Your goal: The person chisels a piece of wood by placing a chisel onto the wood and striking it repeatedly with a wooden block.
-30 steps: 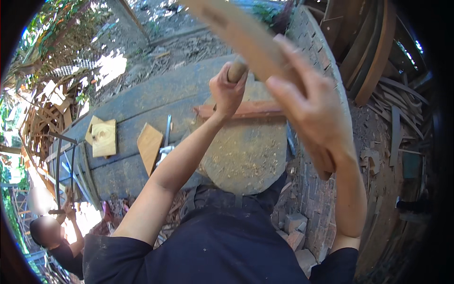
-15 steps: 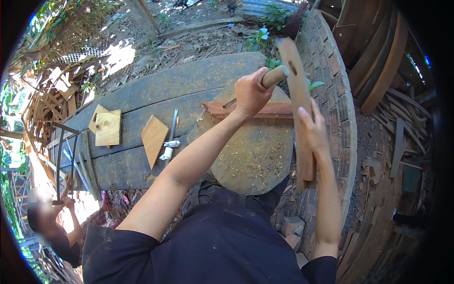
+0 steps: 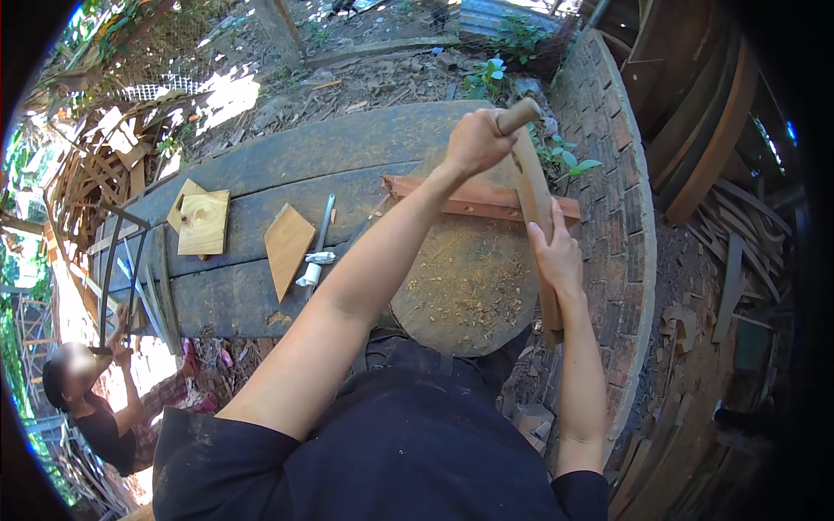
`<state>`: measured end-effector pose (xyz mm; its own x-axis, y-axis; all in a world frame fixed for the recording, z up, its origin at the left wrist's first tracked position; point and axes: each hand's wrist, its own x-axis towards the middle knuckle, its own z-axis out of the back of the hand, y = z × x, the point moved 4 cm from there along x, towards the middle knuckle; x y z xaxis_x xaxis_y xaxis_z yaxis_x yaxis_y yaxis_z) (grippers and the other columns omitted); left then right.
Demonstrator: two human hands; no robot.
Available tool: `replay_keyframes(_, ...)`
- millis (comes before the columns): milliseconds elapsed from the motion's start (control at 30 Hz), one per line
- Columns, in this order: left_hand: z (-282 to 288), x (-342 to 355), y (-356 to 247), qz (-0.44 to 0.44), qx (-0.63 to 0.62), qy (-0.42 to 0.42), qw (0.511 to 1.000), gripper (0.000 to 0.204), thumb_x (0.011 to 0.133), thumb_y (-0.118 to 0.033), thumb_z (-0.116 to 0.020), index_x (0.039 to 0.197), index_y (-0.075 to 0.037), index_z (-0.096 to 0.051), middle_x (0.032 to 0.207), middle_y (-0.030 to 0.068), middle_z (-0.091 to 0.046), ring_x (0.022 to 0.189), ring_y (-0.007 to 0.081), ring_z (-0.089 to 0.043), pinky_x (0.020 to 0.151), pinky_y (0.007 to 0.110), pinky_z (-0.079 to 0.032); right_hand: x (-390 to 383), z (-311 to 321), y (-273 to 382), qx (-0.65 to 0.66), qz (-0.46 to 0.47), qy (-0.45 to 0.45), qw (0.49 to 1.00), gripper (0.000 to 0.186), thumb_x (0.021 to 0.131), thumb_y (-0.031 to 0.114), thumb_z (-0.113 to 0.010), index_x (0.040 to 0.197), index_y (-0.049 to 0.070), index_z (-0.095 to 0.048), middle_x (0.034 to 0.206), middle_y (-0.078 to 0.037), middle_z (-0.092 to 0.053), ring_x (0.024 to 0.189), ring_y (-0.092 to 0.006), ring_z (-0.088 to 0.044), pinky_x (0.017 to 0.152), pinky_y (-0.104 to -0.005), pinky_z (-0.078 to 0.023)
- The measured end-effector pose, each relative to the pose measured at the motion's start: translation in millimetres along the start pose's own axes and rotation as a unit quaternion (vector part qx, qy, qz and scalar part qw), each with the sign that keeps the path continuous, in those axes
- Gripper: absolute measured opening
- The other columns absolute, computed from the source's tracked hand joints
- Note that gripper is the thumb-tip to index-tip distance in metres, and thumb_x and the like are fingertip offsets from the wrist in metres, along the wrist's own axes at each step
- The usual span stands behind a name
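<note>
My left hand is closed in a fist around a round wooden tool handle, whose end sticks out to the upper right. The rest of that tool is hidden by the fist and forearm. My right hand grips a long, narrow wooden board by its side. The board's far end lies close beside the handle. Below both hands, a reddish wooden bar with small holes in its side lies across a round wooden block. Wood chips are scattered over the block.
On the dark plank bench lie a kite-shaped wooden piece, a square pale one and a thin metal strip. A brick wall stands at the right. Another person holds a frame saw at the left.
My left hand and the handle have shifted right and slightly up. The board's far end has dropped toward the handle, and my right hand has moved a little left and down. The view has shifted slightly.
</note>
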<state>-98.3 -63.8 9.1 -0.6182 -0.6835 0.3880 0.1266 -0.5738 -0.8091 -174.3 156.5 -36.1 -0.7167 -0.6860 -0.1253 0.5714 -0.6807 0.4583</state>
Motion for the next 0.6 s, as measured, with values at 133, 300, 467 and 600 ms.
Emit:
replay_keyframes(133, -5, 13, 39, 0.13, -0.087, 0.083, 0.984, 0.027, 0.08, -0.027, -0.073, 0.088, -0.003, -0.065, 0.068, 0.0071, -0.061, 0.056, 0.0179, -0.058, 0.052, 0.032, -0.044, -3, -7, -3, -0.022, 0.0, -0.02, 1.0, 0.069, 0.09, 0.049, -0.054, 0.15, 0.026, -0.028, 0.097, -0.031, -0.067, 0.092, -0.0518, -0.063, 0.081, -0.0566, -0.051)
replay_keyframes(300, 20, 8, 48, 0.228, -0.205, 0.049, 0.951, 0.023, 0.085, -0.025, -0.071, 0.079, -0.008, -0.056, 0.058, -0.0047, -0.046, 0.041, 0.0051, -0.041, 0.035, 0.022, -0.031, -5, -12, 2, -0.027, -0.004, -0.044, 0.999, 0.07, 0.09, 0.045, -0.057, 0.15, 0.025, -0.027, 0.096, -0.031, -0.067, 0.09, -0.0519, -0.064, 0.078, -0.0568, -0.052)
replay_keyframes(467, 76, 3, 85, 0.3, -0.521, 0.2, 0.774, 0.032, 0.095, -0.03, -0.058, 0.071, -0.017, -0.043, 0.053, -0.0099, -0.032, 0.037, -0.0006, -0.029, 0.032, 0.018, -0.023, -10, -15, 3, -0.024, -0.003, -0.04, 0.999, 0.07, 0.091, 0.045, -0.057, 0.15, 0.026, -0.025, 0.094, -0.032, -0.066, 0.088, -0.0521, -0.064, 0.076, -0.0573, -0.052)
replay_keyframes(600, 125, 3, 60, 0.274, -0.458, 0.33, 0.779, 0.026, 0.096, -0.032, -0.057, 0.078, -0.013, -0.053, 0.054, -0.0059, -0.046, 0.04, 0.0042, -0.043, 0.035, 0.024, -0.038, -5, -20, 0, -0.009, 0.014, -0.06, 0.998, 0.07, 0.091, 0.045, -0.057, 0.15, 0.026, -0.024, 0.092, -0.032, -0.066, 0.087, -0.0526, -0.063, 0.075, -0.0579, -0.052)
